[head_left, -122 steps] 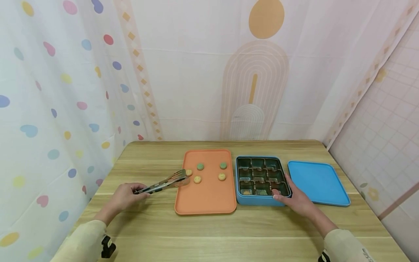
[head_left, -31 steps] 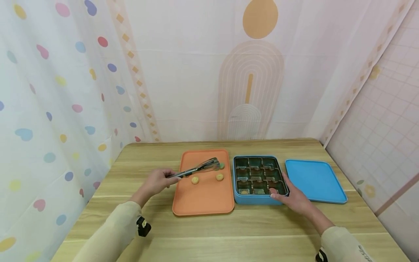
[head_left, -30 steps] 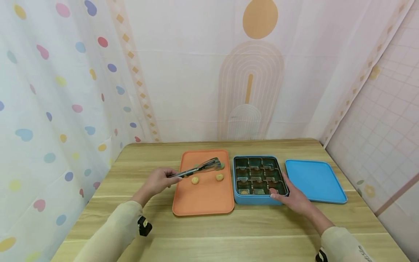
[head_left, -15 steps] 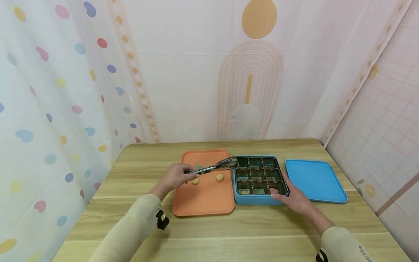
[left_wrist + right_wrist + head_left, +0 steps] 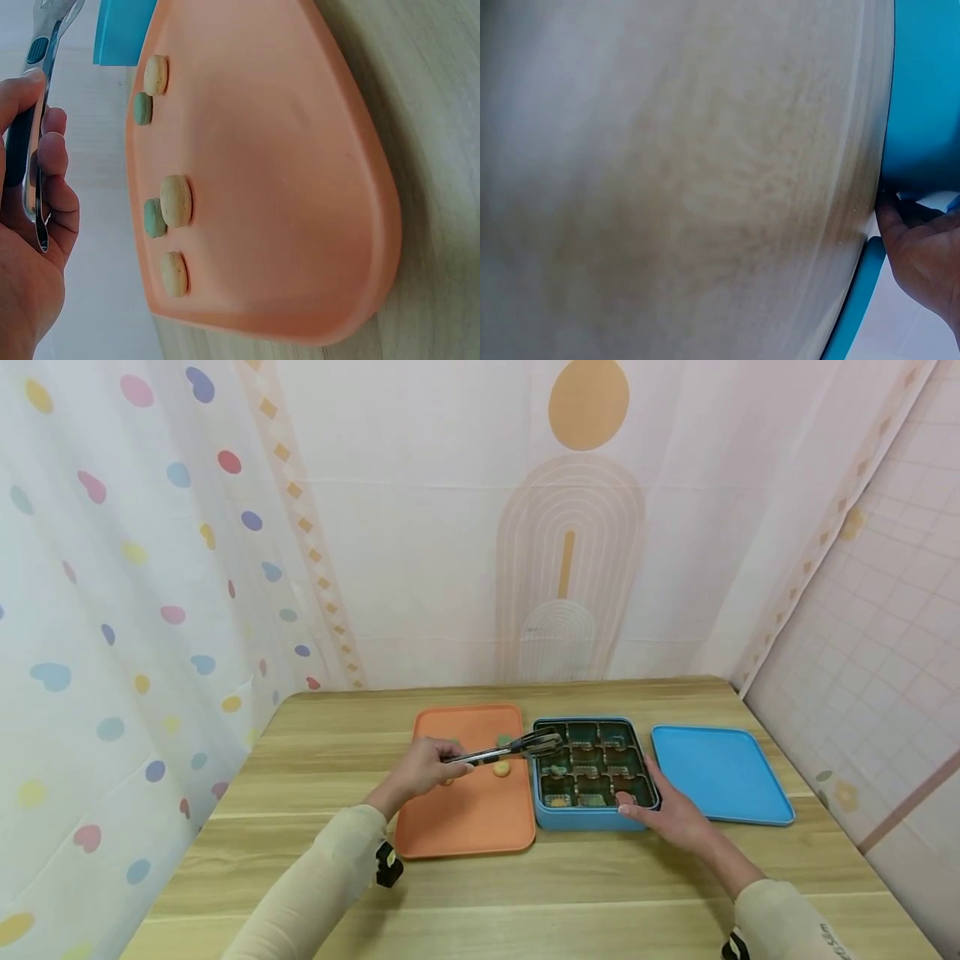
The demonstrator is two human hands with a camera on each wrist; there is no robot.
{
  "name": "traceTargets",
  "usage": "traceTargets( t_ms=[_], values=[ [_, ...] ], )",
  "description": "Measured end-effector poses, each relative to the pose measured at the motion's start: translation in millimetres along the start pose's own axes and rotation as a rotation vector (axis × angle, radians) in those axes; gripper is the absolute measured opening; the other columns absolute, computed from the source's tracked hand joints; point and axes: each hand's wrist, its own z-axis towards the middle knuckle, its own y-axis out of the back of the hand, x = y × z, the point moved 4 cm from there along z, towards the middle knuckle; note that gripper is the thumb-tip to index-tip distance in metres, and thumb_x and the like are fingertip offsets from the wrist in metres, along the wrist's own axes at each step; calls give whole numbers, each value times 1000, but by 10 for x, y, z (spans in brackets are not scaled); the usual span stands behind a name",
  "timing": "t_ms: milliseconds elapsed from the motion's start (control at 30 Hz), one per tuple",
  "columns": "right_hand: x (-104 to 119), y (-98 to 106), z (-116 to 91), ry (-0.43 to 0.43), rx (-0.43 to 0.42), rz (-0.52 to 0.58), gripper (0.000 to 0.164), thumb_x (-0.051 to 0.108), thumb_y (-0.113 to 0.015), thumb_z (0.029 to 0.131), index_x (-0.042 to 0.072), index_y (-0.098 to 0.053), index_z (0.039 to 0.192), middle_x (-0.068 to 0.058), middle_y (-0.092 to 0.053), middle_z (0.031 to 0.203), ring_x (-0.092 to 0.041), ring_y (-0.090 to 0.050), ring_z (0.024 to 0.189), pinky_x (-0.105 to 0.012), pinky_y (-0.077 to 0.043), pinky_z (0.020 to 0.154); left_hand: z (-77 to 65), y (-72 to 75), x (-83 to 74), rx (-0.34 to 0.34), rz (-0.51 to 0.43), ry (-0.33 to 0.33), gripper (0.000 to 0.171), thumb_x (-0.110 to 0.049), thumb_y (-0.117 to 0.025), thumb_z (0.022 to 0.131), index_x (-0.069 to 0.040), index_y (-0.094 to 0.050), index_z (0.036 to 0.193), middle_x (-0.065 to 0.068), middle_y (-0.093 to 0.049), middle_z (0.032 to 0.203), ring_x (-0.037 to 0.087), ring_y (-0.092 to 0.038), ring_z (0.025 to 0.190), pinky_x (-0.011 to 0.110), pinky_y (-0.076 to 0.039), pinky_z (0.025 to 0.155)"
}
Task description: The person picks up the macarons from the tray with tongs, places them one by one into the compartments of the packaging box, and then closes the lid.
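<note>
My left hand (image 5: 422,770) grips a pair of metal tongs (image 5: 491,753), thumb on top of the handle in the left wrist view. The tongs' head hangs over the left column of a blue box (image 5: 592,820) with a dark divided insert; I cannot tell whether it holds anything. Yellow, green and pink macarons (image 5: 624,797) lie in the front compartments. My right hand (image 5: 678,814) holds the box's front right corner, thumb over the rim and fingers along the side. Several yellow (image 5: 176,201) and green macarons (image 5: 154,217) lie on the orange tray (image 5: 468,831) under my left hand.
The blue lid (image 5: 722,774) lies flat on the wooden table (image 5: 540,893), right of the box. The tray sits close to the box's left side. A patterned curtain (image 5: 420,568) hangs behind the table.
My left hand has moved right with the tongs, from the tray's left side across the tray to over the box's left compartments. My right hand stays on the box corner.
</note>
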Motion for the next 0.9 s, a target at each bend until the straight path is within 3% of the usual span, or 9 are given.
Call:
traceTargets(
  t_ms=[200,433,600,900],
  values=[
    [11,-1,-4,2,2,-6,108,48,-69,91,9,6,159,-33,-8,158,-55,-24,138,-66,-34,101,1,5,26,-1,-8,10,19,-23,-74,91,-4,-75,94,10,-58,64,14,-35,51,27,-31,50],
    [-8,-6,5,-5,-4,-7,108,49,-68,91,9,5,159,-33,-7,158,-56,-22,138,-67,-32,102,-10,35,80,-14,-43,36,15,-25,-76,89,-10,-75,90,22,-66,77,13,-42,55,27,-36,53],
    [-10,-1,6,-11,-6,-12,108,51,-68,91,9,5,159,-33,-7,158,-56,-19,139,-67,-31,102,-36,84,92,-35,-14,33,14,-26,-77,89,-13,-76,94,17,-69,82,16,-52,61,30,-44,57],
    [0,-2,8,-9,2,-8,108,49,-68,91,10,7,159,-33,-6,158,-56,-19,139,-67,-32,102,-79,184,142,-70,-5,50,20,-27,-78,88,-13,-76,101,9,-67,79,19,-55,62,32,-46,56]
  ],
)
